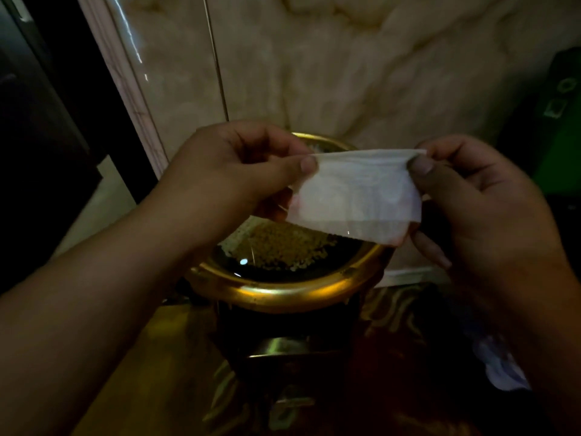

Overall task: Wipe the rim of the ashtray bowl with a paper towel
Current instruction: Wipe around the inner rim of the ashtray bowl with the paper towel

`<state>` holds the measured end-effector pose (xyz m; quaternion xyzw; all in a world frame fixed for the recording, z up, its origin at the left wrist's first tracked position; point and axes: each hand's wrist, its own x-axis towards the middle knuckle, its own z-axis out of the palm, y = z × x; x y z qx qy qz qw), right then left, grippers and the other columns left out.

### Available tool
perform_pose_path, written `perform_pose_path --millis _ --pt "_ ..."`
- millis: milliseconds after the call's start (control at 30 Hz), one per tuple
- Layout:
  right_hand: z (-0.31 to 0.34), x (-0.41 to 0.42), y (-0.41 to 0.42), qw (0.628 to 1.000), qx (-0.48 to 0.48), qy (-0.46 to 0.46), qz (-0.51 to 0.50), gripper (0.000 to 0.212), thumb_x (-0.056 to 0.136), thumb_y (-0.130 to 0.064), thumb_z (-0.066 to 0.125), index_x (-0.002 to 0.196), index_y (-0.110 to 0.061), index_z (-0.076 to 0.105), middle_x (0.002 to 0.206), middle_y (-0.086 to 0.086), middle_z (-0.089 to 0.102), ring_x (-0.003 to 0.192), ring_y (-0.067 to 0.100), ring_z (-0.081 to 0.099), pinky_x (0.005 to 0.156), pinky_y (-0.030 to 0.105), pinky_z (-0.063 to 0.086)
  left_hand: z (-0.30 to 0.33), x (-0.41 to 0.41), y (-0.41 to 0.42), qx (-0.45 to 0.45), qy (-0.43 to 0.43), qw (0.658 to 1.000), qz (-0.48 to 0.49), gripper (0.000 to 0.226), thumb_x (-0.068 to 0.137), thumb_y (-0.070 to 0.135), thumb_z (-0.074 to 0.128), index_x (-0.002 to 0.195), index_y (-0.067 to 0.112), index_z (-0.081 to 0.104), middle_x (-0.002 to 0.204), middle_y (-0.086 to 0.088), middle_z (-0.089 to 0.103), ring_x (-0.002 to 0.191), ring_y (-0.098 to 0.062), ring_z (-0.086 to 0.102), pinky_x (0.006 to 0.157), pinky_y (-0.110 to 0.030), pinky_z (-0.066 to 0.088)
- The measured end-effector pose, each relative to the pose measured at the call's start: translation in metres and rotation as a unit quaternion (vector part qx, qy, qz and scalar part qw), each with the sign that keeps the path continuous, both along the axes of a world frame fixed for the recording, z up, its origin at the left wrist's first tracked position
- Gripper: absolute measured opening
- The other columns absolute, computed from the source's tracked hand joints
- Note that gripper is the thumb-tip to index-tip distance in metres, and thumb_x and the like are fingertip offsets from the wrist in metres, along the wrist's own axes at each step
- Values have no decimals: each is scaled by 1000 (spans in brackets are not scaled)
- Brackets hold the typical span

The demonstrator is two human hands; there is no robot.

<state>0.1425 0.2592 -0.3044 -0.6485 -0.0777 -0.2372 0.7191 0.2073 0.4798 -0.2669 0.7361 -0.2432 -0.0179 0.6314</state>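
Observation:
A white paper towel (352,196) hangs stretched between both hands above the ashtray bowl. My left hand (232,171) pinches its upper left corner with thumb and fingers. My right hand (478,196) pinches the upper right corner. Below them stands the ashtray bowl with a shiny gold rim (283,291), holding pale gravel-like grains and a dark inner surface. The towel hangs clear of the rim. My hands and the towel hide the bowl's far side.
The bowl sits on a dark stand (283,357) over a patterned carpet (393,309). A marble wall (345,73) rises right behind it. A dark doorway (47,121) lies left and a green object (559,121) right.

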Motion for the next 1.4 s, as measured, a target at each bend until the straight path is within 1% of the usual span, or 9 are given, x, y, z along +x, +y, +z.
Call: perform_pose_path --millis 167,433,633,767,1000,1100,1167,1267,1400 --pt "-7 11 -20 1000 18 25 4 17 96 -19 59 81 -24 66 58 -2 59 34 9 48 30 14 29 -4 20 -25 44 28 999 10 2 85 12 79 87 13 78 72 -2 76 59 -13 72 56 -31 62" --pt "-11 45 -64 984 0 162 -70 16 96 -33 61 89 -25 72 74 1 73 52 18 58 35 20 32 -6 63 -89 102 120 987 38 5 86 9 79 83 12 76 64 -6 71 49 -13 65 47 -24 55" --pt "-22 73 -82 964 -61 241 -90 16 99 -30 57 102 -19 69 72 5 73 40 5 60 35 20 35 -26 85 -121 173 110 974 93 6 89 14 76 83 15 76 73 -6 71 54 -14 65 41 -20 51" --pt "-37 87 -85 953 -71 285 -73 16 98 -26 57 105 -16 68 80 15 73 49 11 66 37 20 34 -35 92 -123 200 111 970 88 4 86 11 78 85 9 76 85 -18 77 58 -20 68 43 -22 53" --pt "-61 93 -90 949 -17 311 -43 15 93 -28 62 102 -18 68 79 8 76 55 15 69 36 19 33 -21 90 -118 266 45 961 57 26 76 20 90 93 10 72 78 -14 78 67 -21 78 57 -36 65" --pt "-60 89 -95 945 -104 281 -133 12 89 -37 62 99 -33 65 88 0 74 65 15 73 43 21 40 -5 79 -103 283 -15 957 63 22 82 24 85 96 13 71 77 -10 78 64 -19 77 53 -31 63" --pt "-53 86 -99 938 -232 165 -200 15 88 -43 61 102 -39 62 88 -6 66 74 14 67 55 27 48 9 70 -85 281 -55 956 67 16 86 27 81 93 16 73 76 -6 78 61 -14 75 51 -27 61" --pt "-30 84 -92 889 -430 43 -151 30 88 -56 55 117 -49 59 89 -11 59 78 5 59 63 28 51 27 53 -49 293 -128 944 83 10 88 34 76 88 25 73 76 6 78 63 -10 75 54 -32 63" --pt "-8 100 -67 878 -462 108 -65 28 84 -53 70 108 -41 65 74 -5 61 66 8 60 57 28 48 34 36 7 285 -187 928 147 12 87 40 75 84 29 74 73 11 77 58 -4 72 43 -19 55"
